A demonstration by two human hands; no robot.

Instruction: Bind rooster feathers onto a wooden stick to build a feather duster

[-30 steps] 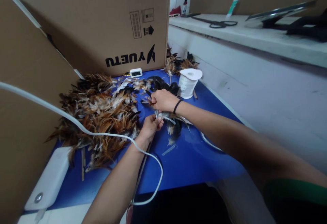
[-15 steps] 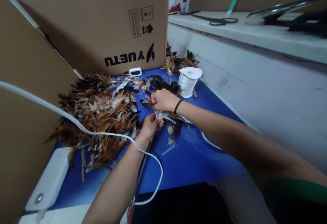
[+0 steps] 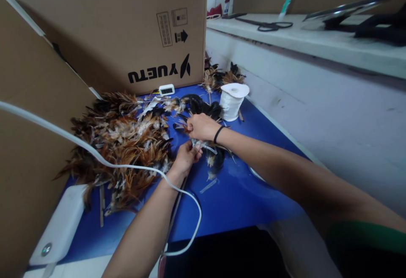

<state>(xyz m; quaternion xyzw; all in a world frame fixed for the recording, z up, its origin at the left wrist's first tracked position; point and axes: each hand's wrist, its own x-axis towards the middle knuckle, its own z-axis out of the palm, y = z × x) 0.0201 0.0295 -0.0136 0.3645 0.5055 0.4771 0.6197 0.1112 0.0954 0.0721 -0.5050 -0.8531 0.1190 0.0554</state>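
Note:
My left hand (image 3: 187, 156) is closed, its thumb and fingers pinching the pale base of some feathers (image 3: 197, 143). Just above it, my right hand (image 3: 200, 126) is curled closed on brown and dark feathers (image 3: 181, 128) whose tips stick out to its left. Loose dark feathers (image 3: 216, 159) lie on the blue table top (image 3: 234, 202) below my right wrist. A large heap of brown feathers (image 3: 127, 142) spreads to the left of my hands. The white spool (image 3: 231, 105) stands upright beyond my right wrist.
A cardboard box (image 3: 111, 28) stands behind the heap. A white cable (image 3: 127, 166) crosses over my left forearm. At the lower left lies a white device (image 3: 60, 223). Scissors (image 3: 269, 26) and a glue-like tube (image 3: 288, 3) are on the ledge (image 3: 317, 37) at the right.
The view has shifted slightly. My right hand is a little lower, and both hands keep their grip on the feathers.

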